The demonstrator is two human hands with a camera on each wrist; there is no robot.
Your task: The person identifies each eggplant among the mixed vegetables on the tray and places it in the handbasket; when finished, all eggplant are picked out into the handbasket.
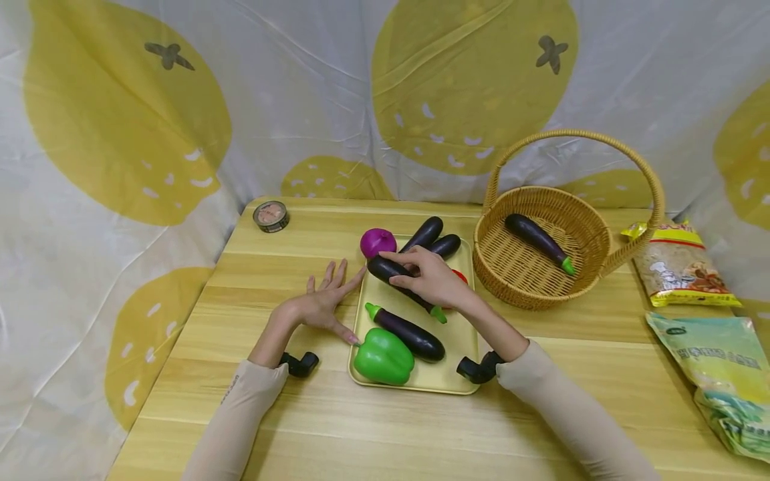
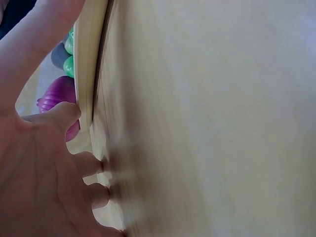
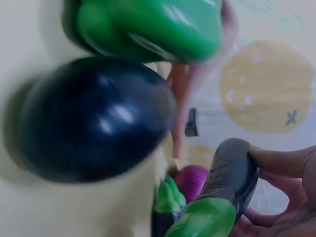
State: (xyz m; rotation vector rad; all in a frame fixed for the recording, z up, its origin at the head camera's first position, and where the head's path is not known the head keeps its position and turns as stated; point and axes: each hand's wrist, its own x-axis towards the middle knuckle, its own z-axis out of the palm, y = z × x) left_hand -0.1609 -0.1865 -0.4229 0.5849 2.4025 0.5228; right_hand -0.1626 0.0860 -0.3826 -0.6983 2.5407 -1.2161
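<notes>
My right hand (image 1: 432, 275) pinches a dark eggplant (image 1: 385, 268) with a green stem end between thumb and fingers, over a pale yellow tray (image 1: 462, 374). In the right wrist view that eggplant (image 3: 229, 173) appears tilted, the stem end nearest the camera. Fingers spread, my left hand (image 1: 321, 304) rests at the tray's left edge, its thumb by a green bell pepper (image 1: 383, 357). Its index finger points toward a purple onion (image 1: 377, 243). Another eggplant (image 1: 412, 335) lies behind the pepper. Two more eggplants (image 1: 424, 232) lie at the tray's back. A red thing (image 1: 460, 275) is mostly hidden by my right hand.
Right of the tray stands a wicker basket (image 1: 499, 287) with a tall handle and one eggplant (image 1: 535, 240) inside. Two food bags (image 1: 686, 267) lie at the far right. A small round tin (image 1: 271, 216) sits at the back left. A lemon-print cloth (image 1: 313, 87) hangs behind the table.
</notes>
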